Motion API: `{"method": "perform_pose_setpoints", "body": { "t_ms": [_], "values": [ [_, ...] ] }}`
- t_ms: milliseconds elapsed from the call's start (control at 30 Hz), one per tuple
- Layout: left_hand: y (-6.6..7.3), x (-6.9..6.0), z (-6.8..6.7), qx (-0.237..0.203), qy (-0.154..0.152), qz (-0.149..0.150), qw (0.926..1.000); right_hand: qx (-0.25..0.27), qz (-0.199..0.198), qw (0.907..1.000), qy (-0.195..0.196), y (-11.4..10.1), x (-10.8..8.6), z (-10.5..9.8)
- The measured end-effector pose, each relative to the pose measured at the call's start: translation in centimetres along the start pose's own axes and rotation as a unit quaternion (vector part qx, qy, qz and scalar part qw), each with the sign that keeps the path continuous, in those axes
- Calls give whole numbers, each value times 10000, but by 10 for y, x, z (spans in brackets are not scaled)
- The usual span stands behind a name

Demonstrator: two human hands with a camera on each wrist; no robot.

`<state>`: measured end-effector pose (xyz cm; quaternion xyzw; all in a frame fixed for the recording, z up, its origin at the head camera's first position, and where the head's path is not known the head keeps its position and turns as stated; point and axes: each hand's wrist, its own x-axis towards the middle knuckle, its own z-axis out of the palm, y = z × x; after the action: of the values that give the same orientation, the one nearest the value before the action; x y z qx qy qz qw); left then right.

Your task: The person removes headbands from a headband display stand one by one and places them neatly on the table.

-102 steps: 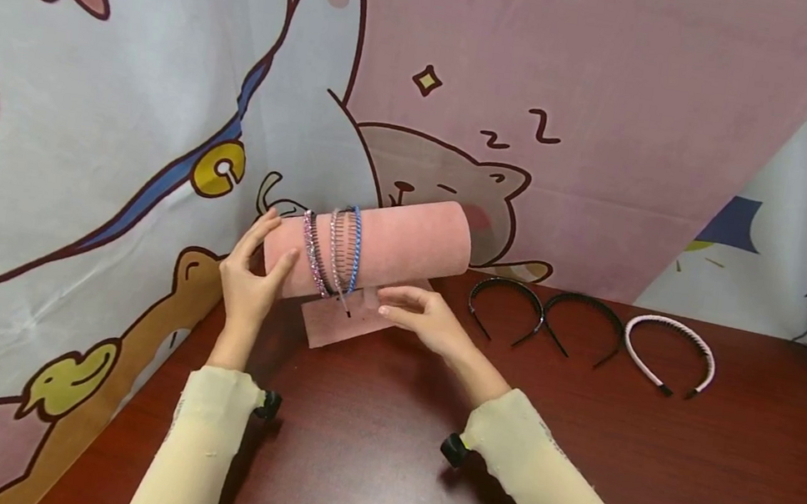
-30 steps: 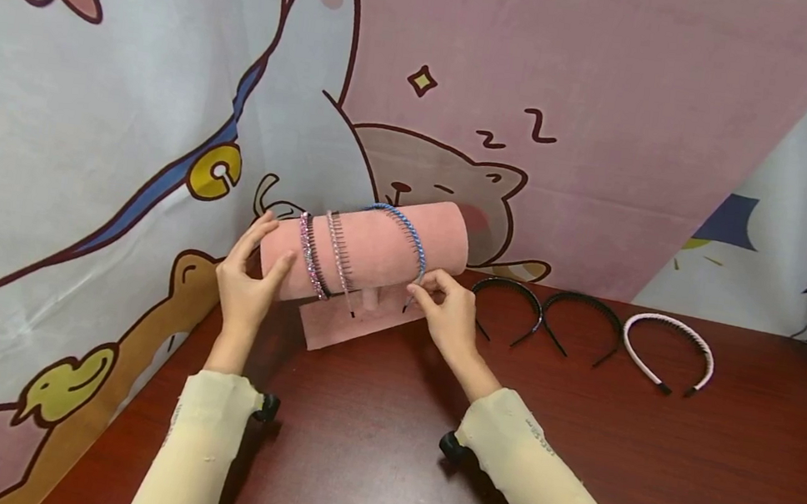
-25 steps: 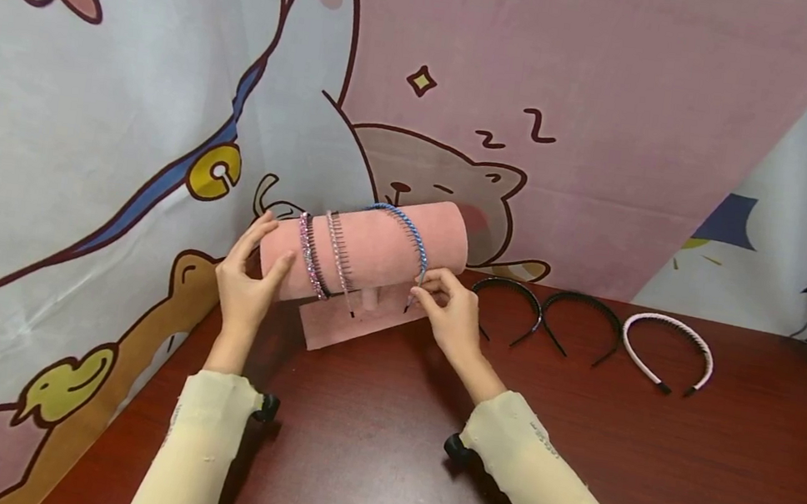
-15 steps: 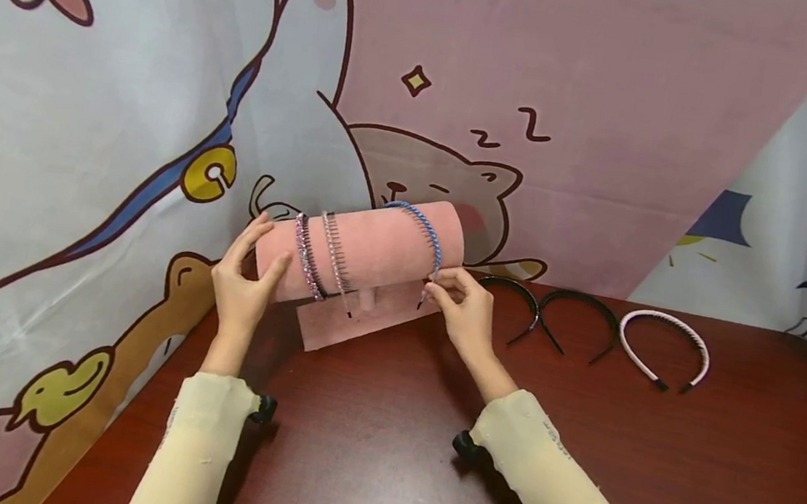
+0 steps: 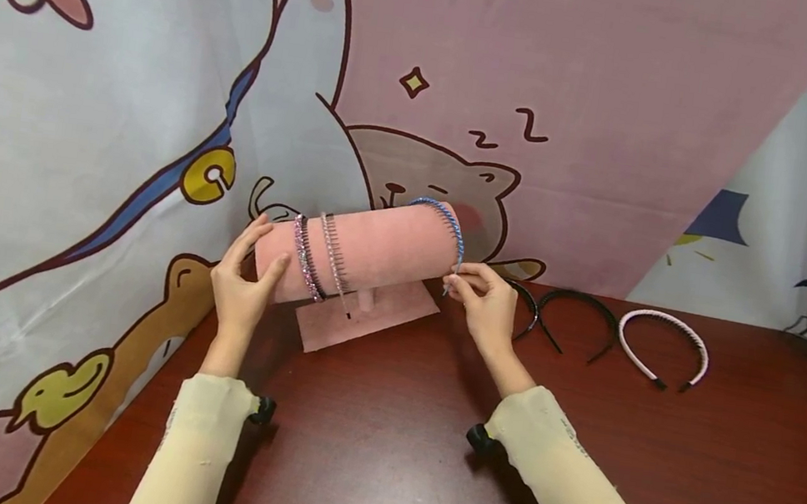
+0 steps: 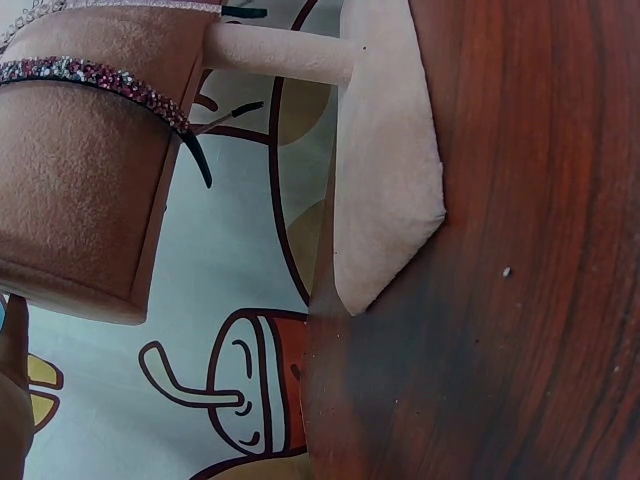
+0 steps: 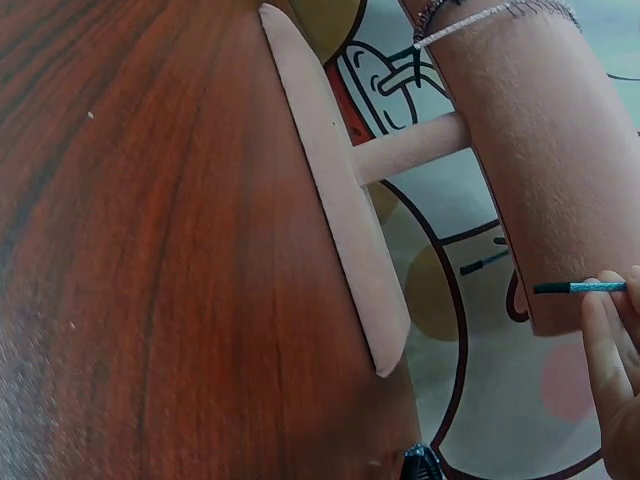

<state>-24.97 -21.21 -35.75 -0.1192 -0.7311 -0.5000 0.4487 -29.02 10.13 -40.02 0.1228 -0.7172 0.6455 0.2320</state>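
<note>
A pink plush headband stand (image 5: 382,245), a fat roll on a post and flat base (image 7: 340,230), stands on the table. My left hand (image 5: 242,291) holds the roll's left end between thumb and fingers. With thumb and fingertips, my right hand (image 5: 491,305) pinches the near end of a blue twisted headband (image 5: 456,237), which arches over the roll's right end. In the right wrist view the blue headband's dark tip (image 7: 552,288) pokes out past the fingers. Near the left end sit a glittery pink headband (image 5: 306,257) and a pale toothed headband (image 5: 334,252).
On the brown table (image 5: 379,451), to the right, lie a black headband (image 5: 583,298) and a white-pink headband (image 5: 667,318). Another dark headband (image 5: 533,314) is partly hidden behind my right hand. A cartoon cloth (image 5: 584,72) hangs close behind the stand.
My right hand has taken hold of the blue headband, which was beside the pale one, and slid it rightward along the roll to the right end. My left hand keeps its hold.
</note>
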Motion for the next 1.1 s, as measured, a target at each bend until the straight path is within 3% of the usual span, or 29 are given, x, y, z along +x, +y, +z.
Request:
{"method": "perform_pose_setpoints", "body": {
  "t_ms": [233, 667, 1100],
  "values": [
    [-1, -1, 0, -7, -13, -13, 10000, -8, 3, 9999, 103, -25, -2, -11],
    [-2, 0, 1, 3, 24, 87, 10000, 316, -26, 9978, 586, -24, 4, -36],
    [-3, 0, 1, -90, 20, 44, 9999, 771, -90, 9909, 1101, -17, 4, -77]
  ]
}}
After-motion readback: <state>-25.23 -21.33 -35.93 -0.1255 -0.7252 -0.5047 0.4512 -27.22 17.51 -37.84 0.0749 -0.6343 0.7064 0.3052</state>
